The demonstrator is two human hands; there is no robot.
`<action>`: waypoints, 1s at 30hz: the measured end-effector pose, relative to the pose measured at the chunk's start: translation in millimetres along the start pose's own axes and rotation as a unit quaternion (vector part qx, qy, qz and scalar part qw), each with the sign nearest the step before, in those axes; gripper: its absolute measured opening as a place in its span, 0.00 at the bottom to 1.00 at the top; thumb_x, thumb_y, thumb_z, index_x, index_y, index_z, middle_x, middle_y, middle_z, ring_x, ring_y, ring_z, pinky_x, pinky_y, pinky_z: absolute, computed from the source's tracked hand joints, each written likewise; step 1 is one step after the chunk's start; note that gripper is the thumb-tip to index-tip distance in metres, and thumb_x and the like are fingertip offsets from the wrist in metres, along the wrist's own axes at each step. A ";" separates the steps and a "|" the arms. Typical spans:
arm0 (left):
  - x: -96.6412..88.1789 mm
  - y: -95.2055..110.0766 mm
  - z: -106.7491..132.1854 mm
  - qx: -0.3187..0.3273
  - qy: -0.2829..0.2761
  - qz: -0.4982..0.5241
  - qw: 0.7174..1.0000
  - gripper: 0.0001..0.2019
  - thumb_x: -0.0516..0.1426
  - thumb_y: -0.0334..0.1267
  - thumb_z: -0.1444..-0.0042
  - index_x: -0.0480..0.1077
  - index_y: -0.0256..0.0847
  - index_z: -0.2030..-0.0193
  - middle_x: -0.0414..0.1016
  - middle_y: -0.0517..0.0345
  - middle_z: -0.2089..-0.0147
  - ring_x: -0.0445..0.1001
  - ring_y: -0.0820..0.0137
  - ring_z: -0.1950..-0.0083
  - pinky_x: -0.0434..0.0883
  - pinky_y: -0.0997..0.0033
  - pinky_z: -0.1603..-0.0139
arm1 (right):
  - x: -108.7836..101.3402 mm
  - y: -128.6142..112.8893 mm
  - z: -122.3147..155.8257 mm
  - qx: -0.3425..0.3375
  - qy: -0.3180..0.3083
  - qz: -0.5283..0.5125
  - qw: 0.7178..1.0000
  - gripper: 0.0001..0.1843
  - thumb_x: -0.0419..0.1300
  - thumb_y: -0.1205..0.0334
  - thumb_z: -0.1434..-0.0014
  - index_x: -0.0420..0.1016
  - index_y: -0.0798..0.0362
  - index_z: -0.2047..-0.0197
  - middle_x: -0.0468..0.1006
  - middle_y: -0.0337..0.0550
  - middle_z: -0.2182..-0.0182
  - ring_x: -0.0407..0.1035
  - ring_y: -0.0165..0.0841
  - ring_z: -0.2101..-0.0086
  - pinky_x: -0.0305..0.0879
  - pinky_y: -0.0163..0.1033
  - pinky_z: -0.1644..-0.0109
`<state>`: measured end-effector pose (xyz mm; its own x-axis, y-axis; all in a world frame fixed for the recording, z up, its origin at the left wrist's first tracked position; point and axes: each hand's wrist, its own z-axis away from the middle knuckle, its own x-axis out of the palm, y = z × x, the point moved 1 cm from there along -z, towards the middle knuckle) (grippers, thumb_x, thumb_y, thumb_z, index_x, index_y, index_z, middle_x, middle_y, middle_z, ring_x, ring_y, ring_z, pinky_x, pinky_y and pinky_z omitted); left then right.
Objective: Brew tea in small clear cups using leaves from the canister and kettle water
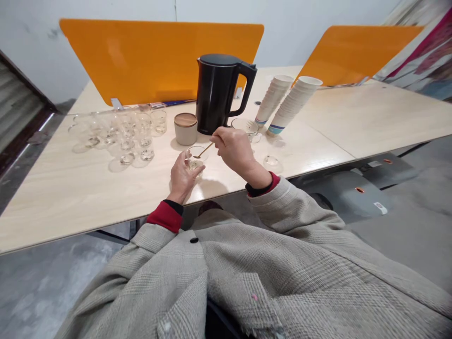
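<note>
My left hand (183,175) is wrapped round a small clear glass (196,164) near the table's front edge. A thin brown spoon (205,150) is pinched in my right hand (236,149), its tip slanting down into the mouth of that glass. What the spoon carries, if anything, is too small to tell. Just behind the glass stands a grey canister (185,132) with a wooden lid on it. Beyond my right hand is a clear glass pitcher (246,126), partly hidden by the hand.
A black electric kettle (217,94) stands behind the canister. Two leaning stacks of paper cups (293,106) are to its right. Several clear glasses (123,134) crowd the left side. A glass lid-like piece (271,161) lies at the right. Orange dividers (151,61) line the back.
</note>
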<state>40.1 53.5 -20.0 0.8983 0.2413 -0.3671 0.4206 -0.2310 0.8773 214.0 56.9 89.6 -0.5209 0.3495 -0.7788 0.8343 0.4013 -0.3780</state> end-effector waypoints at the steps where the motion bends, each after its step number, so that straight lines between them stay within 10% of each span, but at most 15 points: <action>1: 0.3 -0.9 -0.1 0.001 0.001 0.002 1.000 0.29 0.72 0.38 0.51 0.73 0.45 0.42 0.82 0.52 0.42 0.81 0.63 0.52 0.77 0.59 0.44 | 2.6 1.2 0.2 0.002 -0.010 0.001 1.000 0.11 0.59 0.66 0.30 0.81 0.54 0.63 0.82 0.44 0.70 0.75 0.37 0.66 0.62 0.39 0.59; 30: 0.2 -3.0 -1.1 -0.010 0.025 0.006 1.000 0.31 0.73 0.36 0.53 0.73 0.46 0.41 0.82 0.51 0.41 0.82 0.60 0.49 0.79 0.56 0.42 | 8.4 4.2 3.5 -0.080 -0.059 -0.064 0.993 0.11 0.60 0.66 0.31 0.80 0.54 0.66 0.77 0.39 0.74 0.71 0.33 0.69 0.61 0.38 0.58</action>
<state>38.9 55.3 -22.3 0.8959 0.2858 -0.3401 0.4060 -0.2159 0.8880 213.7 58.6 79.7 -0.5873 0.1893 -0.7869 0.7187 0.5690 -0.3996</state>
